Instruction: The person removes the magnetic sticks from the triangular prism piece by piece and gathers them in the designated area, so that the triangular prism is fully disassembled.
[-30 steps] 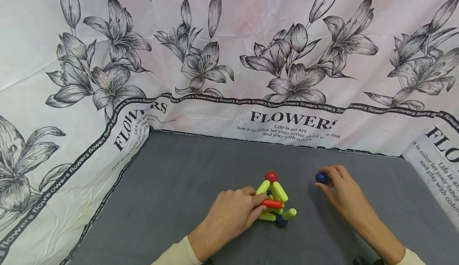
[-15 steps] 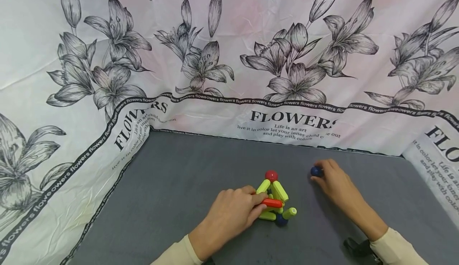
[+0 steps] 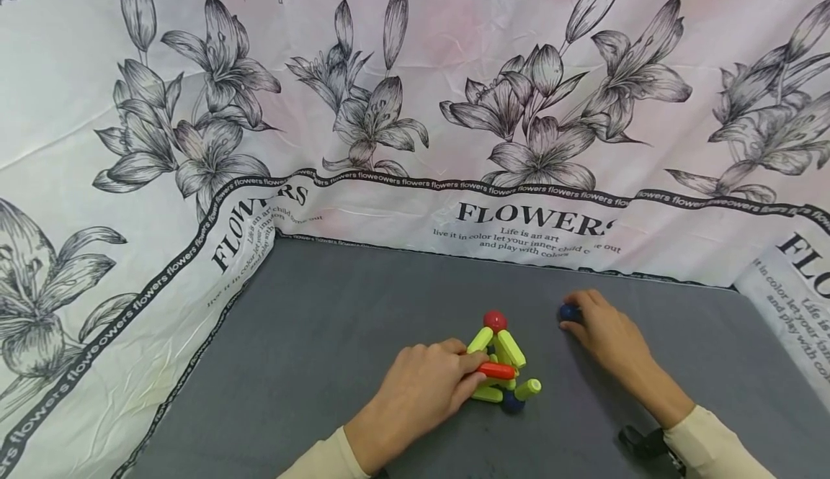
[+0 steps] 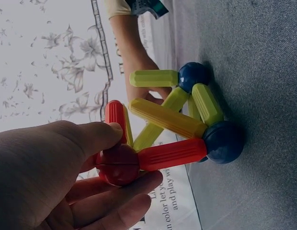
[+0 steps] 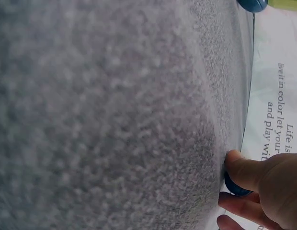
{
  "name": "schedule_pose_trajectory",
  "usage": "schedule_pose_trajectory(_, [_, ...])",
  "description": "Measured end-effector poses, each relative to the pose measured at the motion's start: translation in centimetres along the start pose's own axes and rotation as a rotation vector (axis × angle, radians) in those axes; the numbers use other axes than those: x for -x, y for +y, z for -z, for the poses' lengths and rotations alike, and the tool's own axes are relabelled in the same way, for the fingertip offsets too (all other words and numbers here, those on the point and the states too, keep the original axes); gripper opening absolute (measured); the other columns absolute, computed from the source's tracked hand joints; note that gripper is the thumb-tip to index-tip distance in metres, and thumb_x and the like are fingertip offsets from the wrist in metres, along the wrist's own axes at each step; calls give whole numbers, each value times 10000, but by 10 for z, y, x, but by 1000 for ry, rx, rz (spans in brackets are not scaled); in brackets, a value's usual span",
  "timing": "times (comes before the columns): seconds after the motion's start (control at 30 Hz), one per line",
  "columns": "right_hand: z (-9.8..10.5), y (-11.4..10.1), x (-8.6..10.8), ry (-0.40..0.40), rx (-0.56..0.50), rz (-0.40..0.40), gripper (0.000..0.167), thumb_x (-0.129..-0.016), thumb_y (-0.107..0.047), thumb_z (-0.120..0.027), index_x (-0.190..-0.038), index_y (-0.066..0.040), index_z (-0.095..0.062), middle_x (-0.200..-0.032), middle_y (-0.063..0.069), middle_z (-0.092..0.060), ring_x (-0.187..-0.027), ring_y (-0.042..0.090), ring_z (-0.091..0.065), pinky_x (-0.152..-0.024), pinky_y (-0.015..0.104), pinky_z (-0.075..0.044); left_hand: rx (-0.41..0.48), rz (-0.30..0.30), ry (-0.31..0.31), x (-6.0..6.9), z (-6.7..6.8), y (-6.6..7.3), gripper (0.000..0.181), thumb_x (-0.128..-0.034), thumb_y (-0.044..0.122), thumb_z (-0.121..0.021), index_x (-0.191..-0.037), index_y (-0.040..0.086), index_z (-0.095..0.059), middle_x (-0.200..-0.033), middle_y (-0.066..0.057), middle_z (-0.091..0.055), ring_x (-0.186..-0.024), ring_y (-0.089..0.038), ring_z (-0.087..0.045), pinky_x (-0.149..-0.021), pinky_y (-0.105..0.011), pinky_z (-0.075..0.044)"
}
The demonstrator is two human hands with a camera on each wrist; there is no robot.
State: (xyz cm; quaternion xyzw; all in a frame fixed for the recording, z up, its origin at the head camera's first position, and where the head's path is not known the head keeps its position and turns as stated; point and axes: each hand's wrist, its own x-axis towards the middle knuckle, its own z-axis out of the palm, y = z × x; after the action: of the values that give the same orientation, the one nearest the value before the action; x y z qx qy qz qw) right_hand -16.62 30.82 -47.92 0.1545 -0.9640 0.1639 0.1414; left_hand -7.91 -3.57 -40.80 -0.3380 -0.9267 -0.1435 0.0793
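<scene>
My left hand point(image 3: 421, 392) grips a red ball point(image 4: 119, 164) of a small magnetic stick-and-ball structure, thumb on one side and fingers on the other. From that ball a red stick point(image 4: 172, 155) runs to a dark blue ball point(image 4: 225, 142) at the base. Yellow-green sticks point(image 4: 162, 119) make up much of the frame, and another red ball point(image 3: 495, 321) tops it. One yellow-green stick point(image 3: 528, 389) juts out from a blue corner ball point(image 3: 513, 402). To the right, apart from the structure, my right hand point(image 3: 606, 335) pinches a loose dark blue ball point(image 3: 569, 312) at the grey tabletop.
The grey table point(image 3: 363, 284) is bounded at the back and left by a white cloth point(image 3: 389, 209) printed with flowers and lettering. A dark strap-like device point(image 3: 638, 441) sits at my right wrist, by the sleeve.
My right hand has moved slightly left and away from me with the blue ball, then nearly stopped. The left hand and the structure stay put; the head view has shifted a little.
</scene>
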Motion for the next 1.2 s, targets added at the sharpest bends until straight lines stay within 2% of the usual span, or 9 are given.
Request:
schedule_pose_trajectory(0.27, [2,1,-4,-13,41,-2,407,-876,-159,-881,-1208,-60,-669,-1141,165,-666,-872,431,-706,-654,600,-539,-8,7,-5,-1,0,2,254,-1031,399,-707,-1249,291,-781,-912,81,-663,-547,-16,-426,-453,-179,-334])
schedule_pose_trajectory(0.53, [2,0,-6,16,62,14,418,-857,-158,-898,-1199,-58,-681,-1126,170,-677,-778,384,-689,-601,562,-525,-19,10,9,1,-1,2,232,-1034,401,-702,-1230,307,-782,-886,94,-644,-540,-13,-415,-450,-183,-333])
schedule_pose_trajectory(0.97, [0,9,-5,24,27,-18,421,-855,-164,-901,-1211,-89,-688,-1096,135,-687,-859,381,-707,-644,595,-527,14,4,-2,-1,-3,1,250,-1033,393,-705,-1243,282,-782,-902,76,-658,-531,-17,-410,-444,-179,-320])
schedule_pose_trajectory(1.2, [1,17,-15,39,29,-15,421,-870,-168,-884,-1228,-90,-676,-1111,160,-694,-851,409,-701,-625,613,-514,16,11,-3,-1,-2,2,249,-1039,398,-696,-1246,288,-779,-926,77,-670,-549,-17,-426,-457,-180,-337])
